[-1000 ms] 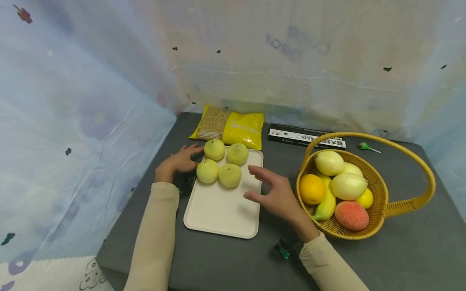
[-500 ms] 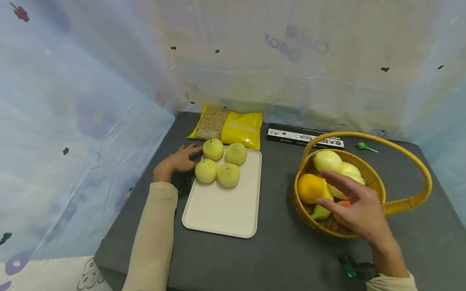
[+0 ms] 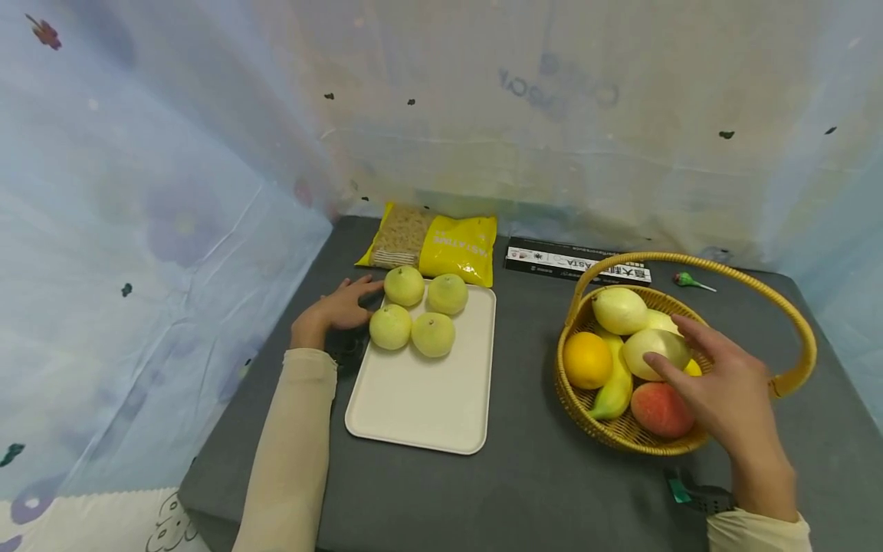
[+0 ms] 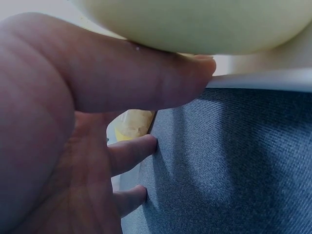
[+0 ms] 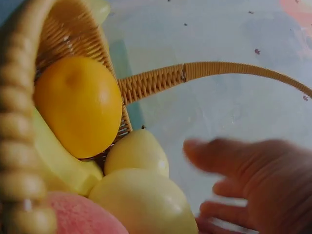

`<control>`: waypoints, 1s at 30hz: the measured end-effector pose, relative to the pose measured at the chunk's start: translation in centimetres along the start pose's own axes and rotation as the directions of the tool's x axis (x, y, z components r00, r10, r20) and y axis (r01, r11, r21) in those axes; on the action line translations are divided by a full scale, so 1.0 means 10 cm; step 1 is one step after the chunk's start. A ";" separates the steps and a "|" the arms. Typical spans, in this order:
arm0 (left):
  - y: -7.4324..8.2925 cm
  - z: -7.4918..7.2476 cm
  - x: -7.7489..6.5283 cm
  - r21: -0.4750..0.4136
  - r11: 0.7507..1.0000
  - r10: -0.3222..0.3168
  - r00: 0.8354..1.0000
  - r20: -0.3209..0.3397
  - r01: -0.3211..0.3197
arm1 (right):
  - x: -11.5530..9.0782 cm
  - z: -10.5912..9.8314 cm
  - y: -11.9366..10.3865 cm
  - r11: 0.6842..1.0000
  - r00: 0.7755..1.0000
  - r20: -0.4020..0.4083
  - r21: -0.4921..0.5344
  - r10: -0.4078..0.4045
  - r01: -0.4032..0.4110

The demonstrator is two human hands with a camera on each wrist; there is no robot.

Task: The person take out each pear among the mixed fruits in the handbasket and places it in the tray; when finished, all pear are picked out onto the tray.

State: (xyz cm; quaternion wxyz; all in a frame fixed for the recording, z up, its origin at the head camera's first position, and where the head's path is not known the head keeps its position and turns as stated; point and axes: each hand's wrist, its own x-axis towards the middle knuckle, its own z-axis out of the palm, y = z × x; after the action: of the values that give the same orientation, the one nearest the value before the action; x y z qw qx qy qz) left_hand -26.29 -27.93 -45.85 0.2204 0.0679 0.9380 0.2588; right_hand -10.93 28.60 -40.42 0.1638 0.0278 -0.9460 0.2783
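My left hand (image 3: pixel 336 308) rests at the left edge of the white tray (image 3: pixel 417 410). In the left wrist view its thumb lies against a round pale-green fruit (image 4: pixel 204 27), and two fingertips touch the dark cloth. Several such fruits (image 3: pixel 433 334) sit together on the tray's far half. My right hand (image 3: pixel 734 391) is over the right side of the wicker basket (image 3: pixel 600 433), fingers spread around a pale yellow oval fruit (image 3: pixel 651 349). The right wrist view shows this hand (image 5: pixel 268 180) blurred, beside the pale fruits; contact is not clear. An orange (image 3: pixel 588 360), banana (image 3: pixel 614 392) and peach (image 3: pixel 662 410) lie alongside.
Behind the tray lies a yellow pasta bag (image 3: pixel 458 245). A black pasta box (image 3: pixel 552 261) and a lollipop (image 3: pixel 692 281) are at the back. The basket's tall handle (image 3: pixel 731 276) arches over its right side. Curtains surround the table.
My right hand has moved from beside the tray to the right, first over the basket's front, then further right beside the pale oval fruit. My left hand has stayed in place.
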 end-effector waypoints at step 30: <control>-0.02 0.00 0.01 -0.005 1.000 -0.002 1.000 0.000 0.002 | -0.07 0.21 0.09 0.995 0.978 0.184 -0.003 0.099 -0.100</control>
State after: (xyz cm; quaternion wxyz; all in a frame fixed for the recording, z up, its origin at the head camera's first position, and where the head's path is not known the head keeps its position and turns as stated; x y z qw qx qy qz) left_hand -26.40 -28.02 -46.03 0.2210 0.0664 0.9373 0.2611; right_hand -10.98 28.26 -42.79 0.0618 0.0065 -0.9564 0.2853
